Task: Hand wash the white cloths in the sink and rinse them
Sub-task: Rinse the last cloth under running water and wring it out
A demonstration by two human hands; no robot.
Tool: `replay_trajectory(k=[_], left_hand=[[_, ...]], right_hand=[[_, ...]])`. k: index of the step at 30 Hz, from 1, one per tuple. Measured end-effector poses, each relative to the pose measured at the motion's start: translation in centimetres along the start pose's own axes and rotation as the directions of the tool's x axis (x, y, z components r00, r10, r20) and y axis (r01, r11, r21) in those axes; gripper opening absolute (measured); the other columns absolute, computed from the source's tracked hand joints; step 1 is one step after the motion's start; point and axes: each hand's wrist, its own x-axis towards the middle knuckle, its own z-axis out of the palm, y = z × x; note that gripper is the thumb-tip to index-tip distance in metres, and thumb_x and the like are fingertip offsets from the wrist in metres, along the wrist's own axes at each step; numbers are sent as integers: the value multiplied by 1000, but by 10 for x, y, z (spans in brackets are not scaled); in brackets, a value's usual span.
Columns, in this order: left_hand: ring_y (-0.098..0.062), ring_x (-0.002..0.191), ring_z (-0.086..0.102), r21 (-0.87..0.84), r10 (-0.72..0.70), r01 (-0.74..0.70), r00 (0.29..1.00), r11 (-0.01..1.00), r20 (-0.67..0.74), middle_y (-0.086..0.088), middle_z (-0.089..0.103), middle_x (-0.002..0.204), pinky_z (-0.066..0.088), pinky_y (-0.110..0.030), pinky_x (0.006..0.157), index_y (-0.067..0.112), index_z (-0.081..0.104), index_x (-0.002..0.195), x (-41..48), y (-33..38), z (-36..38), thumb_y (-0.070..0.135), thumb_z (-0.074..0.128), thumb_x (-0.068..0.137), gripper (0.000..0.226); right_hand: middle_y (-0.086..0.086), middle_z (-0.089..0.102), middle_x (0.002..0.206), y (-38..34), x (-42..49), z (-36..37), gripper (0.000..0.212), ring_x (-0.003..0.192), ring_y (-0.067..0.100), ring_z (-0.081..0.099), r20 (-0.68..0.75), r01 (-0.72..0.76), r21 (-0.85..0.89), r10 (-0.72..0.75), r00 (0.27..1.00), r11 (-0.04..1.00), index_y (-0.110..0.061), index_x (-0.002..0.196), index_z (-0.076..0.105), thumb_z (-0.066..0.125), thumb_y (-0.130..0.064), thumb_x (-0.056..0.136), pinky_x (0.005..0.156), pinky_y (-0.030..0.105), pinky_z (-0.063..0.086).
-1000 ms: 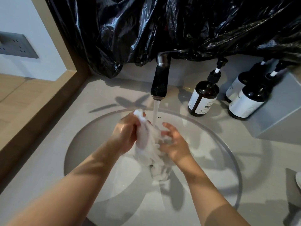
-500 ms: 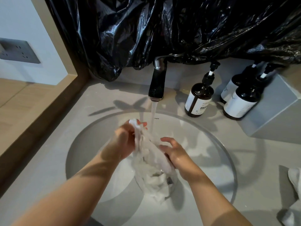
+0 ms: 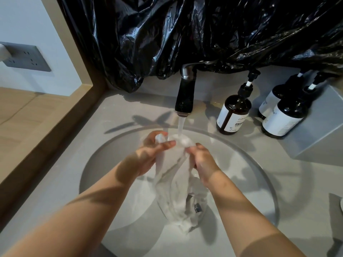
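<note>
Holding a white cloth (image 3: pixel 176 184) under the running faucet (image 3: pixel 185 95) | left hand (image 3: pixel 148 156) and right hand (image 3: pixel 204 164) each gripping its upper end, close together | cloth's lower end hanging into the round sink (image 3: pixel 104 154) | three pump bottles (image 3: pixel 234 115) near the surface's (image 3: pixel 55 182) back right edge

Wet white cloth (image 3: pixel 178 184), glossy crinkled black plastic sheet (image 3: pixel 204 34), matt grey countertop (image 3: pixel 115 108).

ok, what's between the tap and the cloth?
Head view: only water, falling from the tap onto the top of the cloth, which the left hand and right hand grip over the sink.
</note>
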Motion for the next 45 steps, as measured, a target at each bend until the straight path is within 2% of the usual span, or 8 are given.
replay_trajectory(k=[3, 10, 13, 21, 27, 34, 41, 45], left_hand=[[-30, 96, 65, 153, -54, 38, 993, 987, 102, -16, 65, 104, 53, -45, 87, 5, 57, 119, -3, -2, 2, 12, 75, 77, 47], [-26, 82, 62, 147, 27, -2, 985, 989, -169, -12, 64, 86, 52, -35, 74, 8, 60, 92, 16, 11, 14, 16, 57, 91, 9], [-30, 88, 65, 259, 63, -29, 990, 965, -124, -17, 65, 99, 54, -42, 79, 9, 56, 107, 17, 17, 19, 30, 71, 71, 43], [-26, 98, 61, 524, 66, -35, 997, 851, -42, -5, 62, 97, 51, -40, 87, 14, 55, 104, 25, 21, 39, 19, 69, 78, 30], [-20, 99, 62, 536, -77, -1, 989, 844, 124, -2, 62, 108, 53, -33, 85, 23, 55, 115, 11, -12, 26, 29, 77, 75, 46], [-29, 106, 59, 506, -166, 244, 967, 827, -196, -8, 63, 117, 50, -41, 90, 17, 55, 125, 2, -41, 15, 43, 57, 91, 43], [-21, 71, 54, 482, -37, 73, 996, 873, -85, -8, 58, 77, 44, -29, 67, 8, 67, 82, 4, 13, 21, 26, 68, 66, 24], [-9, 56, 51, 670, 13, 6, 1000, 742, -23, 1, 55, 66, 42, -15, 50, 19, 63, 69, 9, 43, 28, 8, 68, 79, 16]], right_hand=[[6, 56, 85, -15, -2, -3, 10, 74, 20, 56, -42, 10, 22, -9, 999, 1000, -17, 86, 46, 53, -23, 92, 65, 30, 44], [1, 64, 85, -15, -3, -19, 16, 81, 22, 63, 37, 122, -374, -116, 993, 919, -17, 93, 59, 70, -21, 83, 70, 29, 51], [0, 58, 83, -16, -1, -23, 22, 81, 21, 56, -55, 187, -452, -237, 970, 872, -15, 95, 60, 53, 1, 83, 60, 22, 43], [-4, 53, 78, -32, -8, -21, 19, 76, 15, 53, 51, 256, -351, -254, 966, 901, -20, 90, 56, 66, -5, 81, 62, 22, 43], [0, 50, 73, -42, -17, -30, 9, 79, 20, 49, -62, 187, 118, -181, 982, 975, -6, 83, 50, 52, 2, 80, 75, 32, 37], [4, 48, 70, -43, -21, -31, 14, 71, 21, 48, -89, 248, 169, -236, 968, 954, -14, 69, 49, 51, -13, 55, 61, 27, 34], [-17, 53, 94, -33, -28, -28, 65, 86, 7, 58, 179, 135, -423, -63, 982, 896, -44, 124, 43, 79, -26, 73, 65, 14, 46], [-13, 59, 77, -33, -28, -20, 16, 78, 11, 59, 121, 138, -580, -82, 989, 803, -29, 82, 60, 71, -39, 77, 63, 20, 43]])
